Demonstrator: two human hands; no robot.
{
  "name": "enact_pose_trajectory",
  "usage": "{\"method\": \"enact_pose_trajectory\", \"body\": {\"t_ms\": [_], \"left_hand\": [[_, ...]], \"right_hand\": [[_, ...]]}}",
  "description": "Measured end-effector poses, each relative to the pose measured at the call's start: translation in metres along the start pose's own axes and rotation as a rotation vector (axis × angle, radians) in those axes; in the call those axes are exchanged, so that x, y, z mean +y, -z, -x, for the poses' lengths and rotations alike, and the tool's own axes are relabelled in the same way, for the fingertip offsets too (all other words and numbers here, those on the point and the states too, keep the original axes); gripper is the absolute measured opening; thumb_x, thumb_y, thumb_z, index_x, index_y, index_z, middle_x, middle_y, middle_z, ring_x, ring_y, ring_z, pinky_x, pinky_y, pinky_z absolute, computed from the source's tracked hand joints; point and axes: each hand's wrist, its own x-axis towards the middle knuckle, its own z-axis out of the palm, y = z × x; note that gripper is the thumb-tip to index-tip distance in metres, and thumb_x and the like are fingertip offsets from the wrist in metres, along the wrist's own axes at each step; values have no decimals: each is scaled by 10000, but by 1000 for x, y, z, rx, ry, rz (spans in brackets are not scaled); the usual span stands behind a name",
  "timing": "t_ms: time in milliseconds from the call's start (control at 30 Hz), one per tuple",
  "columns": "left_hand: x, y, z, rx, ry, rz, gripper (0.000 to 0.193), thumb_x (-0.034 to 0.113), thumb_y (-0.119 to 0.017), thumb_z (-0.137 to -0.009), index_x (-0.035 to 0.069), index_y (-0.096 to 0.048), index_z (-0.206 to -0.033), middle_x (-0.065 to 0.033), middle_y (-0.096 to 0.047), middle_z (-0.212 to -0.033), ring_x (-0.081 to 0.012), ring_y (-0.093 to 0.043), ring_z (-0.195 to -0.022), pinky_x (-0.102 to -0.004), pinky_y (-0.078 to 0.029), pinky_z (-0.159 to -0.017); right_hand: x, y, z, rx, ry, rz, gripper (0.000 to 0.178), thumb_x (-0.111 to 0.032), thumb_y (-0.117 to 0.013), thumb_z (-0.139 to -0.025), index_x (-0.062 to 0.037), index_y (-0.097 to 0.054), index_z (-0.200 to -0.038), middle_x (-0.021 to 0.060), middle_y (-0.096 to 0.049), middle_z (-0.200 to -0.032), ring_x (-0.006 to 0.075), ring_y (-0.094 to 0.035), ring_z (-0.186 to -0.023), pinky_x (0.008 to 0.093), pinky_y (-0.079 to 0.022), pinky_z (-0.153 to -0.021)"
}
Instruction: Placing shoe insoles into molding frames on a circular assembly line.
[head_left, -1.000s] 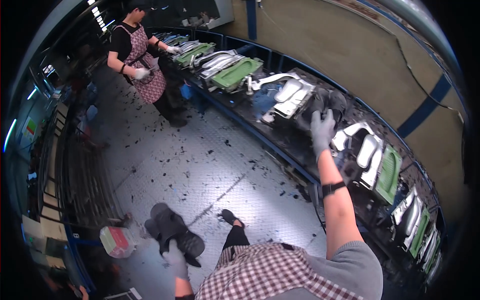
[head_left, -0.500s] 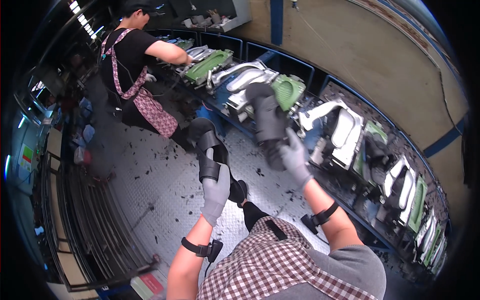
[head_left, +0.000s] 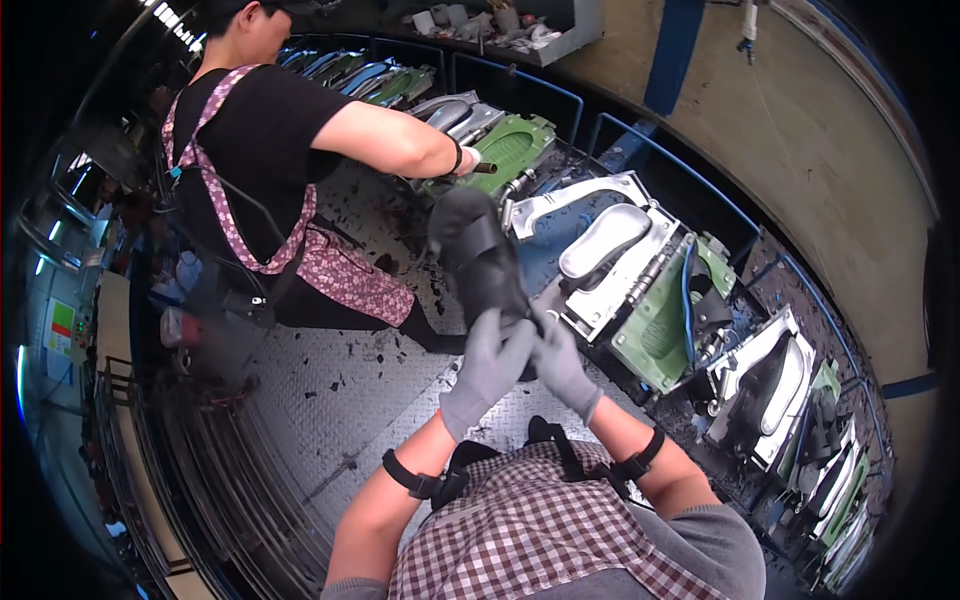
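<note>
In front of me, both hands come together at the heel end of black slide sandals (head_left: 478,255), their soles pointing away from me. Motion smears them, and I cannot tell clearly where one of the pair stops and the other starts. My left hand (head_left: 487,372), in a grey glove, is closed around the near end from the left. On the right side my right hand (head_left: 566,370), gloved alike, grips the same end, its fingers partly hidden behind the black material. Right of the hands lies an opened mould with a silver foot-shaped core (head_left: 604,242) and a green sole half (head_left: 655,335).
At the left a co-worker in a flowered apron (head_left: 345,275) leans to the bench, one hand (head_left: 468,162) holding a tool over another green mould (head_left: 515,150). More opened moulds (head_left: 790,385) line the bench rightward. A dark slatted rack (head_left: 210,450) stands lower left. Black scraps litter the metal floor (head_left: 330,385).
My hands, apart before with a sandal in each, have come together, and the sandals now meet. The co-worker and the moulds appear larger and closer. The co-worker's arm reaches farther right.
</note>
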Motion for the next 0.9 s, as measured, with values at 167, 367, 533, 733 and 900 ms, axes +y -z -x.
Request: {"method": "enact_pose_trajectory", "body": {"t_ms": [167, 367, 533, 733, 900], "left_hand": [[12, 65, -53, -208, -271, -229, 575, 58, -594, -976, 10, -413, -1520, -200, -516, -1433, -256, -583, -1266, -363, -488, -1051], [1, 168, -136, -148, -302, -234, 508, 79, -599, -994, 18, -473, -1483, -153, -589, -1357, -218, -600, -1220, -339, -482, -1041], [-14, 244, -235, -20, -220, -201, 472, 120, -609, -1017, 38, -501, -1468, -115, -614, -1337, -167, -585, -1212, -307, -453, -1049], [-30, 326, -357, 93, -158, -214, 397, 170, -576, -1052, 24, -551, -1421, 5, -622, -1156, -71, -551, -973, -231, -465, -884], [-30, 370, -442, 121, -152, -187, 430, 226, -573, -1059, -10, -543, -1418, -81, -614, -1317, -142, -554, -1192, -267, -418, -1040]], "right_hand": [[-16, -12, -90, 484, 136, 164, 526, -17, -557, -938, 27, -490, -1458, 68, -643, -1171, 81, -585, -879, 219, -487, -747], [-49, -25, -155, 691, 155, 237, 456, -78, -637, -911, 35, -567, -1348, 36, -656, -998, 70, -561, -768, 222, -478, -673], [-46, -38, -228, 743, 202, 280, 425, -92, -688, -899, 69, -544, -1265, 82, -623, -1146, 130, -586, -996, 292, -488, -925], [-29, -52, -329, 486, 142, -182, 482, -45, -662, -933, 58, -504, -1376, 76, -649, -1170, 131, -627, -975, 261, -517, -875], [-14, -61, -391, 646, 169, -13, 411, -50, -660, -925, 61, -580, -1312, 43, -662, -1103, 89, -601, -894, 231, -498, -806]]}}
